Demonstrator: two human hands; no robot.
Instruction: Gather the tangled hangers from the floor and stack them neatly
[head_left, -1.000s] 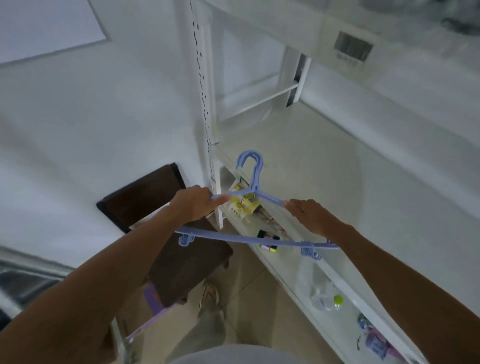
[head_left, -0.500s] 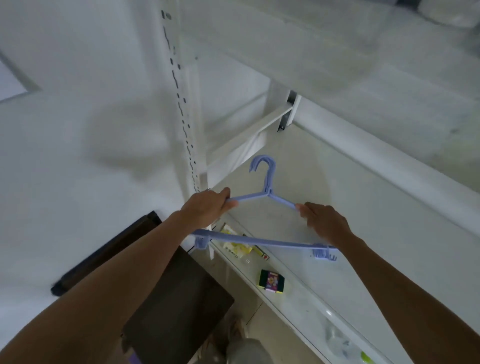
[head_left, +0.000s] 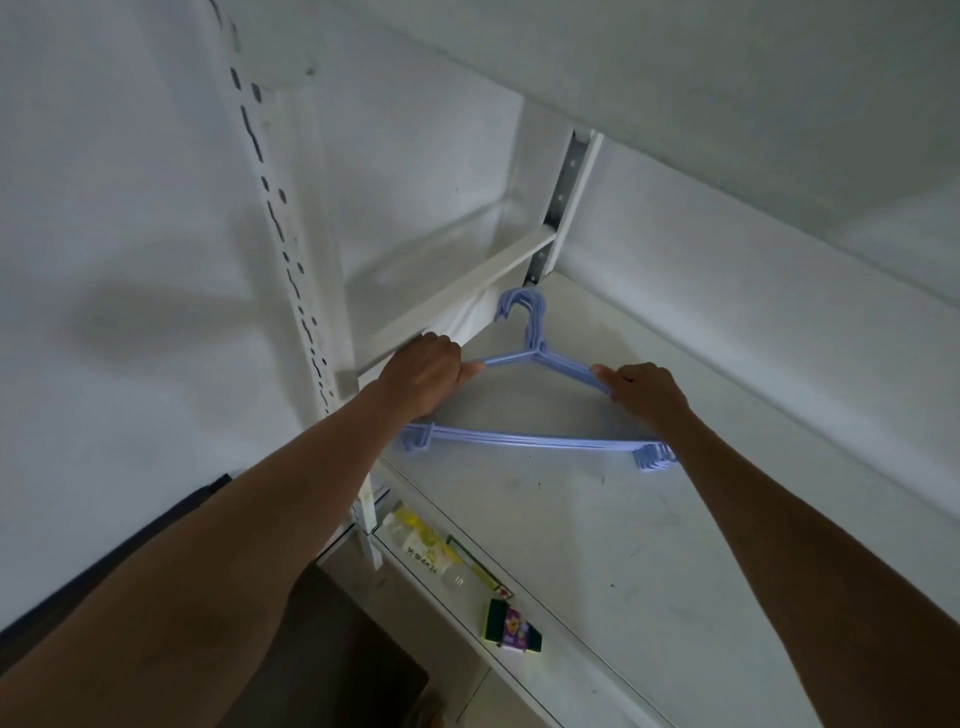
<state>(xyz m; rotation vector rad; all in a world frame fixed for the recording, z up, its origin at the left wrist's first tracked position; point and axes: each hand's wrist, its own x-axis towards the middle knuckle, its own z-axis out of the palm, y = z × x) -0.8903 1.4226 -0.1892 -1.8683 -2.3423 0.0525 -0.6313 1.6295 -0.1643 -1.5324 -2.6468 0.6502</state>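
A stack of several light-blue plastic hangers (head_left: 524, 441) lies aligned, hooks together, just above the white shelf top (head_left: 649, 545). My left hand (head_left: 423, 376) grips the stack's left shoulder bar. My right hand (head_left: 647, 397) grips the right shoulder bar. The hooks point away from me toward the shelf's back corner, near a white cross rail (head_left: 457, 291). Whether the stack touches the shelf surface I cannot tell.
A white perforated upright post (head_left: 296, 249) stands left of my left hand. On a lower shelf lie a green sponge pack (head_left: 511, 626) and a yellow packet (head_left: 421, 540). A dark brown stool (head_left: 332, 654) sits on the floor below left. A white wall rises behind.
Both hands have carried the hangers up and further in over the shelf top, toward its back corner. The view has tilted upward, so the floor and stool show less.
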